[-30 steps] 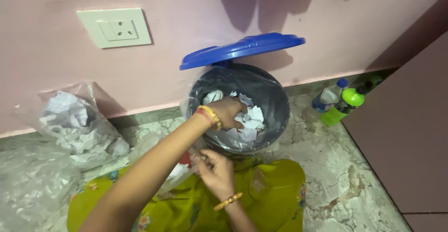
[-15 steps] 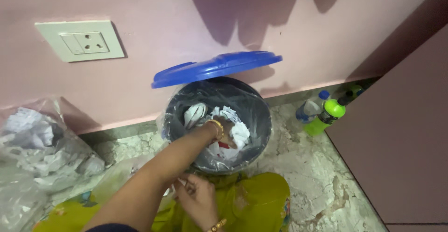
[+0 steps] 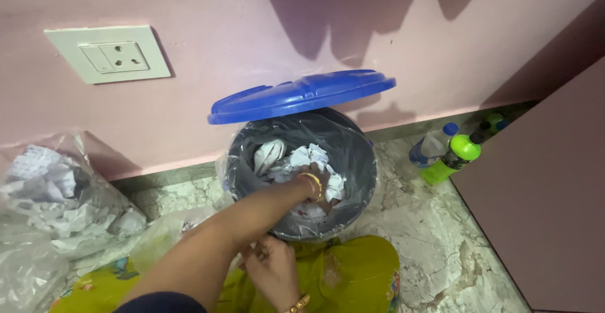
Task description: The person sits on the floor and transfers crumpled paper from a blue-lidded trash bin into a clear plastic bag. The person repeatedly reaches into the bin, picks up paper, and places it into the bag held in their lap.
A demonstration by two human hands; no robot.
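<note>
A dark round bin (image 3: 370, 162) with a clear plastic liner (image 3: 234, 157) stands against the pink wall, its blue lid (image 3: 302, 94) tipped up behind it. Crumpled white paper (image 3: 305, 157) fills the bin. My left hand (image 3: 324, 194), with a gold bangle at the wrist, is pushed down into the paper, so its fingers are buried. My right hand (image 3: 272, 267) sits at the bin's near rim, fingers pinched on the liner's edge.
A clear bag of crumpled paper (image 3: 57, 193) lies on the marble floor at the left. A green bottle (image 3: 450, 159) and a blue-capped bottle (image 3: 432, 144) stand right of the bin, beside a brown panel (image 3: 548, 181). A wall socket (image 3: 108, 53) is at upper left. My yellow-green garment (image 3: 353, 275) lies below the bin.
My left hand has sunk from the top of the paper deeper into the bin. My right hand stays at the near rim. The view has shifted.
</note>
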